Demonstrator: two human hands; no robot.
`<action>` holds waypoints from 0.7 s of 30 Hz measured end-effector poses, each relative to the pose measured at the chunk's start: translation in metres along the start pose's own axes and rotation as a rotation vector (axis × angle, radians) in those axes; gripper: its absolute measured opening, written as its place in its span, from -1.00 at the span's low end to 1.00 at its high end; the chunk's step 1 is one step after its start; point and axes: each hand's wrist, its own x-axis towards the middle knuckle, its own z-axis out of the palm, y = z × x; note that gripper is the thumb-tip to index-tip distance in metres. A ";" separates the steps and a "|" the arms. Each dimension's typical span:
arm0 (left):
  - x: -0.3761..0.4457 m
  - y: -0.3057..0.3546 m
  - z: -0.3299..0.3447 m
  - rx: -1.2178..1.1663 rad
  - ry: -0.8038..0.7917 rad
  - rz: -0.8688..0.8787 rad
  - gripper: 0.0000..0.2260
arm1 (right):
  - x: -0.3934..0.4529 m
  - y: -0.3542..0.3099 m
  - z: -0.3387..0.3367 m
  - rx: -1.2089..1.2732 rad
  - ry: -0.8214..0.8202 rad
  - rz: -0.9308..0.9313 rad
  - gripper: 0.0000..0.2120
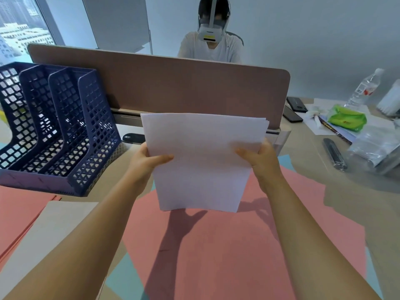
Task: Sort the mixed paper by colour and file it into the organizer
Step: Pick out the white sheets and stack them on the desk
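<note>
Grip: my left hand [145, 161] and right hand [260, 158] pinch white stack [201, 156], raised above pink sheets [212, 245] | Next: I square edges, then slot into organizer [54, 126], far left.

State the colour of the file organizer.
Dark blue lattice plastic organizer, seen in the head view.

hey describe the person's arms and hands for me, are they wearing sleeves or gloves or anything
Both forearms are bare to the bottom edge of the picture: no sleeves show. The left hand and right hand have no gloves, and no watch, bracelet or ring is visible. The fingers are mostly hidden.
</note>
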 end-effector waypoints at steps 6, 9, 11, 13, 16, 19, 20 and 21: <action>-0.004 -0.011 0.001 -0.057 -0.003 -0.014 -0.69 | -0.012 -0.010 0.006 -0.386 0.188 -0.470 -0.35; -0.004 -0.014 -0.001 -0.051 -0.008 -0.005 -0.70 | -0.012 -0.010 0.003 -0.623 0.186 -0.605 -0.47; -0.003 -0.017 -0.003 -0.032 -0.006 -0.005 -0.71 | -0.011 -0.009 0.001 -0.635 0.237 -0.635 -0.55; -0.002 -0.021 -0.004 -0.023 -0.001 -0.022 -0.71 | -0.011 -0.006 -0.001 -0.530 0.236 -0.599 -0.55; 0.000 -0.031 -0.006 -0.025 0.008 -0.064 -0.69 | -0.010 -0.007 -0.005 -0.169 0.162 -0.328 -0.49; 0.001 -0.044 -0.010 0.005 0.032 -0.110 -0.72 | -0.006 0.016 -0.010 0.031 0.013 -0.038 -0.73; 0.001 -0.051 -0.011 0.011 0.040 -0.128 -0.72 | -0.005 0.029 -0.009 0.055 -0.019 0.051 -0.75; 0.000 -0.057 -0.012 0.012 0.046 -0.142 -0.73 | -0.005 0.043 -0.008 0.068 -0.037 0.125 -0.77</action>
